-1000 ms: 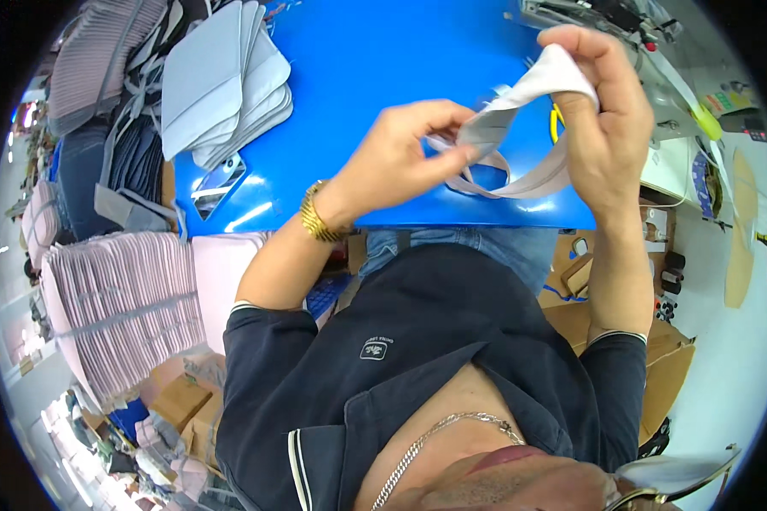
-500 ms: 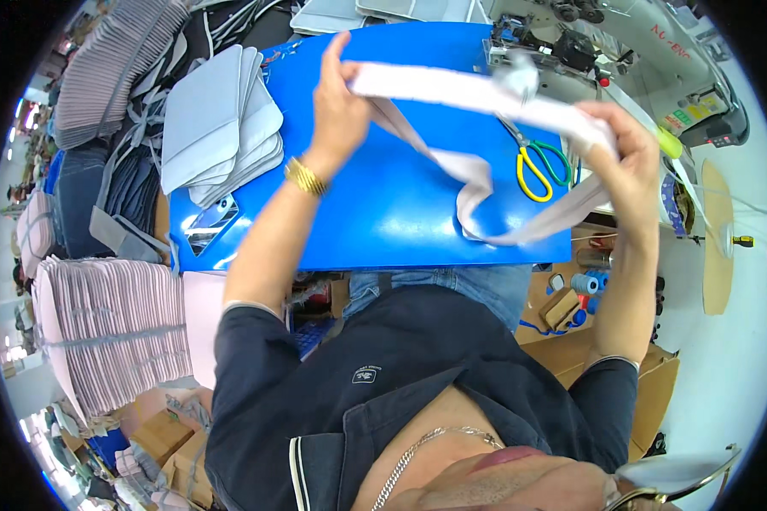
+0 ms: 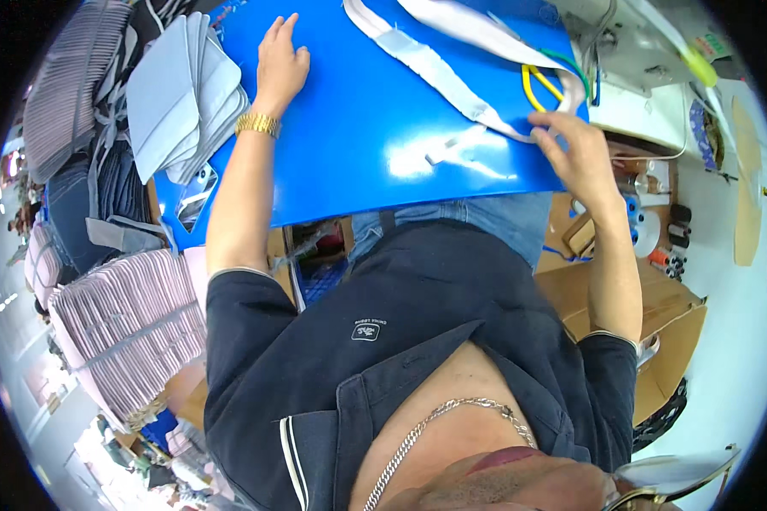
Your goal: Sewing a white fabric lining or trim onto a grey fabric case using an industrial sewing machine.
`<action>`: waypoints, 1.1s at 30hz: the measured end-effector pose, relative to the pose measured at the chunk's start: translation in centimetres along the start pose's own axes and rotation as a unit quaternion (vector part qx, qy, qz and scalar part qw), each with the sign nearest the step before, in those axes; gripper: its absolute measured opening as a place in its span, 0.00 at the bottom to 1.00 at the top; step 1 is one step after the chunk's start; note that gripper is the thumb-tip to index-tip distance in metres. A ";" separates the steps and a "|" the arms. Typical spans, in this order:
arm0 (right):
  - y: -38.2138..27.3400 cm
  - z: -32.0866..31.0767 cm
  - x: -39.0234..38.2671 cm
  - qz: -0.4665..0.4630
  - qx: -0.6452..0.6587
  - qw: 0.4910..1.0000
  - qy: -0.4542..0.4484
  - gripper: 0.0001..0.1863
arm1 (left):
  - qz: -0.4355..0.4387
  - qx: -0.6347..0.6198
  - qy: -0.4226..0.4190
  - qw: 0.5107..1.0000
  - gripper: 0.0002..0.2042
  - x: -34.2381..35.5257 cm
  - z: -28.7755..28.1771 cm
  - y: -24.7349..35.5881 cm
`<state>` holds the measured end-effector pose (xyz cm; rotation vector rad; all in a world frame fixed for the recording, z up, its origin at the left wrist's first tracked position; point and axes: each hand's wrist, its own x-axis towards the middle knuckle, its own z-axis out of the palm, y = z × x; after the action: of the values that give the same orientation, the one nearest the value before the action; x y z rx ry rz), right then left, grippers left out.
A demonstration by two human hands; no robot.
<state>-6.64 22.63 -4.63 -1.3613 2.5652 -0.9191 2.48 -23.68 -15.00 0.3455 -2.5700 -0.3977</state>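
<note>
A long pale fabric strap (image 3: pixel 435 70) lies in a loop over the blue tabletop (image 3: pixel 341 145), its far part running out at the top edge and partly blurred. My right hand (image 3: pixel 578 153) is at the loop's near right bend, thumb and forefinger closed on the strap. My left hand (image 3: pixel 283 66), with a gold band at the wrist, is empty and its fingers are stretched out above the table's left part. Scissors with a yellow handle (image 3: pixel 533 89) and a green one lie beside my right hand, partly covered by the strap.
Grey flat fabric pieces (image 3: pixel 175 102) are stacked left of my left hand. Tied bundles of pink-grey pieces (image 3: pixel 128 328) stand farther left. A sewing machine's pale bed (image 3: pixel 643 119) is at the right. Thread spools (image 3: pixel 648 230) and an open cardboard box (image 3: pixel 656 341) sit below the table's right side.
My left hand has let go of the strap and moved left. The strap has come down onto the table, and my right hand has moved lower and to the left.
</note>
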 end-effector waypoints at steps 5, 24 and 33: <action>-0.6 3.8 0.9 -0.038 -0.005 0.998 0.055 0.19 | -0.014 -0.100 0.083 0.991 0.18 -6.0 -2.3 3.8; -4.1 9.8 5.4 0.160 0.327 0.928 -0.080 0.14 | -0.141 0.225 0.133 0.955 0.05 -10.1 -15.9 -4.5; -6.5 9.2 5.0 0.188 0.358 0.913 -0.062 0.14 | 0.054 -0.181 -0.015 0.982 0.07 -11.0 -7.4 19.2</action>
<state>-1.69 11.75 -7.62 -0.6613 1.9554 -1.4236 12.33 -3.99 -7.21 0.0672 -2.4663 -0.8172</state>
